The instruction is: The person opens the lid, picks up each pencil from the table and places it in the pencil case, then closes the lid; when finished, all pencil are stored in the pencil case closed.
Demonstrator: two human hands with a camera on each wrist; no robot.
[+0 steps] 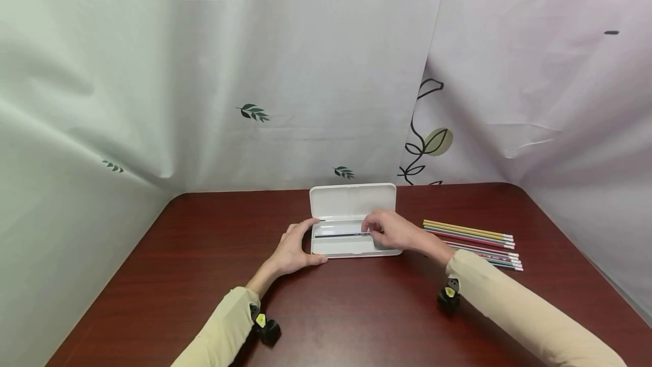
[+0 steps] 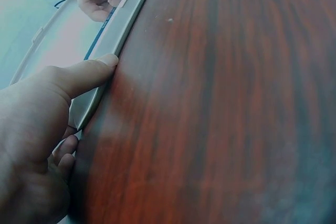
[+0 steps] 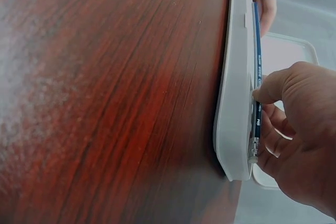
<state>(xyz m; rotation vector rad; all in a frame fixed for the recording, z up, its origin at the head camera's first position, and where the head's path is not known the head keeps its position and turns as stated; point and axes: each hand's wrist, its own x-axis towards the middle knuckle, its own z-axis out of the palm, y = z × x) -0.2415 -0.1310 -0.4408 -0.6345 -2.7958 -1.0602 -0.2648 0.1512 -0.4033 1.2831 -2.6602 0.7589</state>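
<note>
At the left, a cream sleeve (image 1: pixel 219 330) leads to the left hand (image 1: pixel 292 249), spread across the left end of a white case (image 1: pixel 351 255). Its thumb presses the front rim and its fingers reach round to the back corner, so it grips that end.

The case sits open near the far edge of the dark red-brown tabletop (image 1: pixel 229 231), its lid (image 1: pixel 351 200) raised at the back. Lengthwise at the shallow base is a dark blue pencil (image 1: pixel 336 235), its eraser end to the right; whether it touches the floor of the case I cannot tell.

The right hand (image 1: pixel 389 230), at the right part of the case, has its fingers curled and pinches that pencil toward the eraser end between thumb and fingers.

Further right, outside the case, loose pencils lie on the tabletop with their white erasers to the right: an upper group (image 1: pixel 468 233) in yellow, green and red, and a lower group (image 1: pixel 504 259) including pink and teal ones, partly hidden by the right forearm.
</note>
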